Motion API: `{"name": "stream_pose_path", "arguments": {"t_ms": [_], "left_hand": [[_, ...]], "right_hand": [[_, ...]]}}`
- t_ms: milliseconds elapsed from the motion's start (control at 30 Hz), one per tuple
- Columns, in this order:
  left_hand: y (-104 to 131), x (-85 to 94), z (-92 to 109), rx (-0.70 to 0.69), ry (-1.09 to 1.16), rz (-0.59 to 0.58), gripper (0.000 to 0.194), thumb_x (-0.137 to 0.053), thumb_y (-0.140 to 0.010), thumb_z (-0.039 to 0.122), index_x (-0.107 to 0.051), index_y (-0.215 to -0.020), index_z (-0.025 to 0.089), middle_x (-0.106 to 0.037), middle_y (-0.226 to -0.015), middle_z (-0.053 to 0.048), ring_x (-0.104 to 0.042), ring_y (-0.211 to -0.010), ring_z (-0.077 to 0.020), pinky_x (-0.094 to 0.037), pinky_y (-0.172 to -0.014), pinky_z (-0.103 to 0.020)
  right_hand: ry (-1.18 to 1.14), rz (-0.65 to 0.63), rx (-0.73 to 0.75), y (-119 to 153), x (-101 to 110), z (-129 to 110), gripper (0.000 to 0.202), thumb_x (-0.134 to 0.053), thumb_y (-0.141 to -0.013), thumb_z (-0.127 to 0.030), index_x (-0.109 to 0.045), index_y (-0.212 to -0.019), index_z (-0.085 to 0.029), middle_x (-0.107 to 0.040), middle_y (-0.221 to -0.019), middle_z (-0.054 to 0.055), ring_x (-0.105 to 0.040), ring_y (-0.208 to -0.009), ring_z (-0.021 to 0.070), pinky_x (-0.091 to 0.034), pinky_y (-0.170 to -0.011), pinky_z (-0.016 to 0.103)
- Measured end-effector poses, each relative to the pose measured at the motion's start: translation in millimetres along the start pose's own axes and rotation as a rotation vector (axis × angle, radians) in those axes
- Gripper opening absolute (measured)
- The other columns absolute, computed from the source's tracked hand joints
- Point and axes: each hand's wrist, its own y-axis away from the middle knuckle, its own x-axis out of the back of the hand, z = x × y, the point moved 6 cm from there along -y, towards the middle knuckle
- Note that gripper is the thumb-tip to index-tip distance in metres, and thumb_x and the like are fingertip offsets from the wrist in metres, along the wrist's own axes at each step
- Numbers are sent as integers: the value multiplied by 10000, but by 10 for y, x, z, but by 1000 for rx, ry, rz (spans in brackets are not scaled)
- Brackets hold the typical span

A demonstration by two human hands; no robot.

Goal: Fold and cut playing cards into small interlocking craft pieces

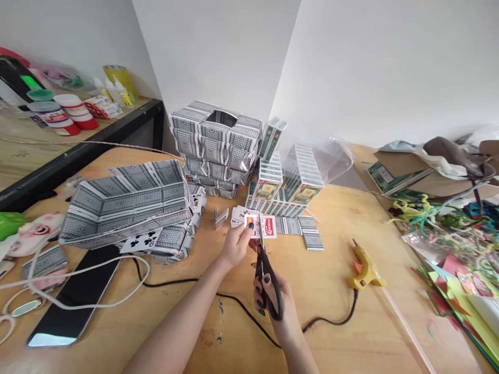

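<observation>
My left hand (236, 244) pinches a red-and-white card marked POKER (270, 227) by its left side, thumb on top. In my right hand (280, 301) is a pair of black-handled scissors (268, 270), fingers wrapped in the handles. The blades point away from me and lie across the middle of the card. Just beyond it are loose playing cards (238, 214), a small folded card piece (220, 218) and grey-backed cards (290, 225) lying to the right.
Card-covered boxes (218, 137) stand behind, with an open card tray (128, 200) at left. Green card packs (268, 179) are stacked behind my hands. A yellow glue gun (365, 267) lies right, its black cord (241, 306) crossing beneath my arms. A phone (74, 301) lies left.
</observation>
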Motion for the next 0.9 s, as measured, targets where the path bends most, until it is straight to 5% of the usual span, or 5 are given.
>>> {"name": "stream_pose_path", "arguments": {"t_ms": [900], "left_hand": [[1, -17, 44, 69, 155, 25, 276, -458, -760, 364, -514, -582, 161, -579, -473, -5, -549, -423, -140, -453, -440, -255]], "right_hand": [[73, 11, -1, -4, 68, 33, 469, -623, -712, -425, -522, -1064, -132, -335, -551, -69, -254, -397, 29, -195, -355, 168]]}}
